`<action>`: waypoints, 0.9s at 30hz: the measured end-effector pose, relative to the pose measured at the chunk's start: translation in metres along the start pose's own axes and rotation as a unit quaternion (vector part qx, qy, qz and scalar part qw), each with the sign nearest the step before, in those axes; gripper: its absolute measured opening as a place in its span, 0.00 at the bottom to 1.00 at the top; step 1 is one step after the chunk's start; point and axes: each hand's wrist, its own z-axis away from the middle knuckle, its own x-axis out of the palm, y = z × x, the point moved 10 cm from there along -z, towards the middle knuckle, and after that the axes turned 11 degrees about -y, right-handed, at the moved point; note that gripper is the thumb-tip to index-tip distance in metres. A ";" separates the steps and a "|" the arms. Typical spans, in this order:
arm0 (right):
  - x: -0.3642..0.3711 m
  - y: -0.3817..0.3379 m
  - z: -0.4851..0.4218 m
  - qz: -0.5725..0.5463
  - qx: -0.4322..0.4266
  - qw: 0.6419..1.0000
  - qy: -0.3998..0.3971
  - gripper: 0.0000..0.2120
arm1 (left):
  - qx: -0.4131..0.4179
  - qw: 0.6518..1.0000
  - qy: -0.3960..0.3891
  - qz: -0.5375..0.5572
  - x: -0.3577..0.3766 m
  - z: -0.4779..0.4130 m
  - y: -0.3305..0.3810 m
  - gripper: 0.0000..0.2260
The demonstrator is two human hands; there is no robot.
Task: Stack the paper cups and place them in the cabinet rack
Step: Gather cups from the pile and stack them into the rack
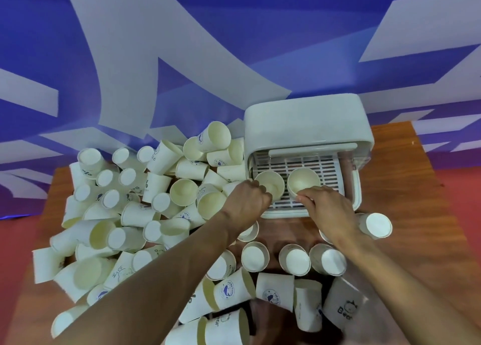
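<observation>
Two paper cups, the left cup (pixel 270 184) and the right cup (pixel 303 180), stand upright and mouths up, side by side on the slatted white rack (pixel 320 162) of a small white cabinet (pixel 304 120), centre right of the frame; whether each is one cup or a nested stack cannot be told. Seen from above, the left hand (pixel 247 197) is curled against the near side of the left cup, apparently gripping its wall; the right hand (pixel 329 206) pinches the near rim of the right cup with its fingertips (pixel 303 197). Dozens of loose cups (pixel 125 206) lie heaped across the left half of the wooden table (pixel 421 214), some on their sides, some upturned; more sit at lower centre beneath the forearms; a blue and white patterned wall (pixel 182 45) fills the top. These cups look very light, thin-walled and easily crushed or tipped; a gentle hold around the upper wall just under the rolled rim, likely the stiffest part, seems safest; nesting should go straight down, since a tilted cup would probably jam or dent.
</observation>
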 end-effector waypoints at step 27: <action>0.061 -0.159 0.018 0.146 -0.185 0.971 -0.050 0.18 | 0.088 0.984 0.129 -0.083 0.070 0.114 -0.070 0.04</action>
